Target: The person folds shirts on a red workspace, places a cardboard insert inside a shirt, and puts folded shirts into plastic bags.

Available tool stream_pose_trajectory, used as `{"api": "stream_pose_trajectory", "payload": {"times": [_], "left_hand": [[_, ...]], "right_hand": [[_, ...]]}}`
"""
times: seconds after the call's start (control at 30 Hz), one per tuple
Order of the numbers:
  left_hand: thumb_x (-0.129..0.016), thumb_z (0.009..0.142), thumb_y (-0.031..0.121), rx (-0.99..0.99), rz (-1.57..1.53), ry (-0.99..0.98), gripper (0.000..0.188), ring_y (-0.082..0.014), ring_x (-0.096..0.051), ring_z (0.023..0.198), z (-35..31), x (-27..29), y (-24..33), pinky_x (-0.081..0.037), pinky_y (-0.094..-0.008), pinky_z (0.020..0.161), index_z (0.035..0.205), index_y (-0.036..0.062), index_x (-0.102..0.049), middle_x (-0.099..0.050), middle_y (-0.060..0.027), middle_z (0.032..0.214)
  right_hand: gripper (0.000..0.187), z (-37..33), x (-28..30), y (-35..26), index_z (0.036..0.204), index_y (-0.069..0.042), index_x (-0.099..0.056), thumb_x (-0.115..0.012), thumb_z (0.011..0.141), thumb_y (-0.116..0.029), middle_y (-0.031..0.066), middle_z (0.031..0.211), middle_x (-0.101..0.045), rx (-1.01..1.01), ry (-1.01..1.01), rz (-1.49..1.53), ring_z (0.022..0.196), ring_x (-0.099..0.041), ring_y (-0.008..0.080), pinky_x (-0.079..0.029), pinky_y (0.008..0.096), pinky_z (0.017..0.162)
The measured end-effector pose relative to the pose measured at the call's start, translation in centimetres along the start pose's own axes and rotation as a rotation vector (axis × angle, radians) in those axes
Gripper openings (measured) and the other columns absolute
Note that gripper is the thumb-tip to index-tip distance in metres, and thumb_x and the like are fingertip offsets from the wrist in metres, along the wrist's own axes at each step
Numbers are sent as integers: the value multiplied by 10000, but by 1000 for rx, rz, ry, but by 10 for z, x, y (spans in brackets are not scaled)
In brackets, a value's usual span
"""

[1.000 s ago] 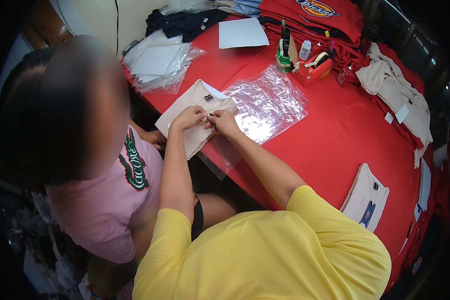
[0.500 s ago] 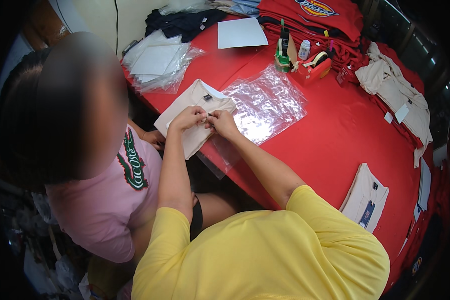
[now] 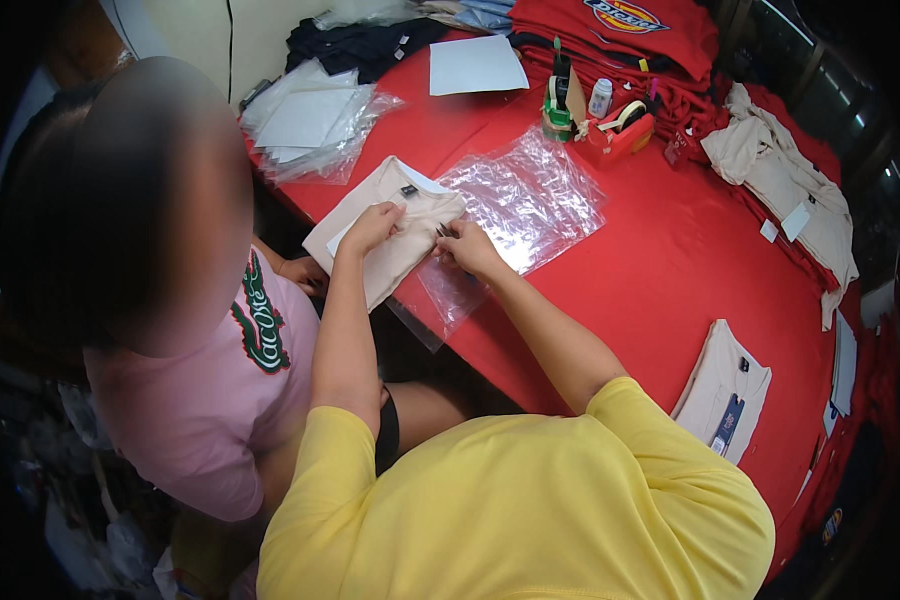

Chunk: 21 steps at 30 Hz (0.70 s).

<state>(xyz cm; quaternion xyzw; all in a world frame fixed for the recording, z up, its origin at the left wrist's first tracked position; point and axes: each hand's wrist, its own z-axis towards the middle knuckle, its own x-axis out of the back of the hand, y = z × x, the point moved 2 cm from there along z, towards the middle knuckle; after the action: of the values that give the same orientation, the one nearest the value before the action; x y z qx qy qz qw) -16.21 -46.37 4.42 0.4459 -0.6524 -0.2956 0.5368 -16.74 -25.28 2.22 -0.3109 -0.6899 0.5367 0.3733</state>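
Observation:
A folded beige shirt (image 3: 390, 265) with a dark neck label lies at the near left edge of the red table, over a white sheet that shows at its collar. My left hand (image 3: 372, 228) is closed in a pinch on the shirt's front, just below the collar. At the shirt's right side, my right hand (image 3: 469, 248) is closed around a small dark pointed tool (image 3: 443, 232); its kind is too small to tell. A clear plastic bag (image 3: 525, 205) lies flat beside the shirt, partly behind my right hand.
A person in a pink shirt (image 3: 195, 420) sits close on my left. Clear bags with white sheets (image 3: 305, 125), a red tape dispenser (image 3: 620, 135) and red garments (image 3: 620, 60) occupy the far side. Another folded beige shirt (image 3: 725, 390) with a dark tag lies to the right.
My hands, which were together over the shirt, have moved apart. The right hand has shifted rightward with the small dark tool; the left stays on the shirt.

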Motion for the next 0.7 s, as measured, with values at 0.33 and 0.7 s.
{"api": "stream_pose_trajectory", "payload": {"times": [0.33, 0.7], "left_hand": [[-497, 868, 87, -526, 381, 644, 215, -285, -606, 824, -28, -10, 22, -482, -366, 745, 1020, 33, -638, -615, -123, 846], [-477, 931, 304, -328, 1058, 519, 508, -345, -284, 1372, -63, -106, -9, -180, -568, 1101, 1369, 49, -433, -336, -203, 1464]], "right_hand": [[98, -23, 15, -8, 959, 12, -579, -565, 896, -61, 74, 759, -641, -92, -20, 135, 578, -562, 88, -489, 234, 508], [177, -62, 63, 7, 1037, 30, -569, -562, 891, -70, 94, 795, -646, -127, 50, 142, 569, -571, 107, -502, 247, 508]]}}
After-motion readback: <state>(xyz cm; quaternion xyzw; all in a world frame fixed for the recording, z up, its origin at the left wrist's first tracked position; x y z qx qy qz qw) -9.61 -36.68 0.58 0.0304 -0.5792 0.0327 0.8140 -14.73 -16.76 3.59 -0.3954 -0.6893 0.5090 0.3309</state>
